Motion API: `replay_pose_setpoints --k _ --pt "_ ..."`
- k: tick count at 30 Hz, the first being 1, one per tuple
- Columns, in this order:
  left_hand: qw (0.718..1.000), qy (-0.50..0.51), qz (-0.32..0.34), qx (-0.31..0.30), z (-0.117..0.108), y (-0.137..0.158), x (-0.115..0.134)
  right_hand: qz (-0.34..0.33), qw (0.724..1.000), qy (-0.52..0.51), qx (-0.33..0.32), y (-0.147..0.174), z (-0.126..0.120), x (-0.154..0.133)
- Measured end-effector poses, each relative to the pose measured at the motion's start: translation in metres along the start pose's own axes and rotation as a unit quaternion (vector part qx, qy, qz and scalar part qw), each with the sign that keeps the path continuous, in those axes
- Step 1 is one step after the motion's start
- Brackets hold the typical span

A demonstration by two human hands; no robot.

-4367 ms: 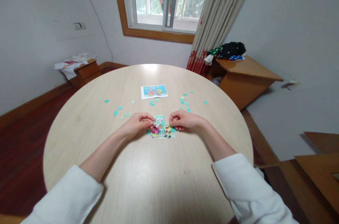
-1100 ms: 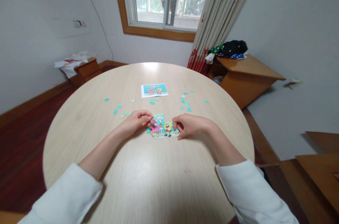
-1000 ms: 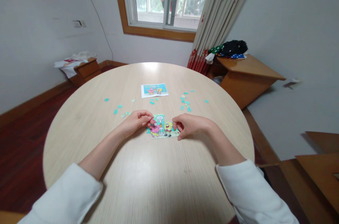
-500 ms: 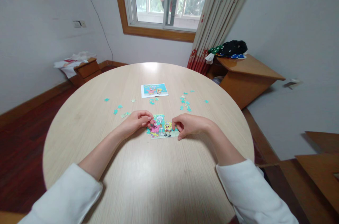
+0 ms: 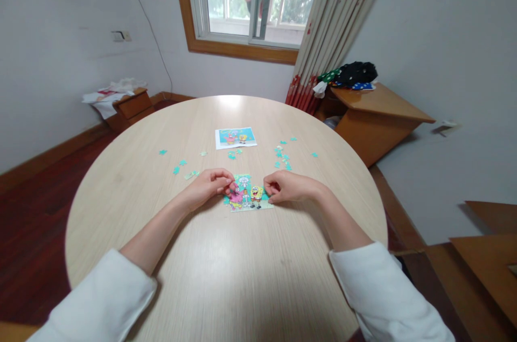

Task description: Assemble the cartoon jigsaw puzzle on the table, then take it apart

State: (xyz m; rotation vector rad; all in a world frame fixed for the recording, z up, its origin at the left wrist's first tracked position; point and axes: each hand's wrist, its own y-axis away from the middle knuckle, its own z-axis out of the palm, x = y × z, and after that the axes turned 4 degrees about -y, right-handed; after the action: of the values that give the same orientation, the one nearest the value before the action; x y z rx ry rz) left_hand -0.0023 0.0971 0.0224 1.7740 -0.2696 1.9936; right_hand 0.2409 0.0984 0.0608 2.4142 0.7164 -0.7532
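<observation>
Both bare hands flank a partly joined jigsaw [image 5: 245, 199], which lies flat between them, its cartoon figures facing the person; the left hand [image 5: 210, 185] has its fingers curled at the pink figure's side, the right hand [image 5: 288, 187] has its thumb and fingers bent at the edge beside the yellow figure; whether either one grips a piece, I cannot tell; loose teal pieces [image 5: 176, 171] lie just beyond the left hand, and more scattered pieces [image 5: 285, 158] lie just beyond the right; farther out, between the hands, a printed picture sheet [image 5: 236, 138] rests on the round table [image 5: 214, 272].
</observation>
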Motion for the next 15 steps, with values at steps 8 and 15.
replay_pose_setpoints --k 8,15 --pt "1.000 -0.003 0.006 0.006 0.000 0.000 0.000 -0.008 0.998 -0.058 0.030 -0.004 0.002 0.010" --pt "0.996 -0.019 0.033 0.081 -0.004 -0.001 0.005 0.006 0.972 -0.048 0.232 -0.013 0.004 0.025"
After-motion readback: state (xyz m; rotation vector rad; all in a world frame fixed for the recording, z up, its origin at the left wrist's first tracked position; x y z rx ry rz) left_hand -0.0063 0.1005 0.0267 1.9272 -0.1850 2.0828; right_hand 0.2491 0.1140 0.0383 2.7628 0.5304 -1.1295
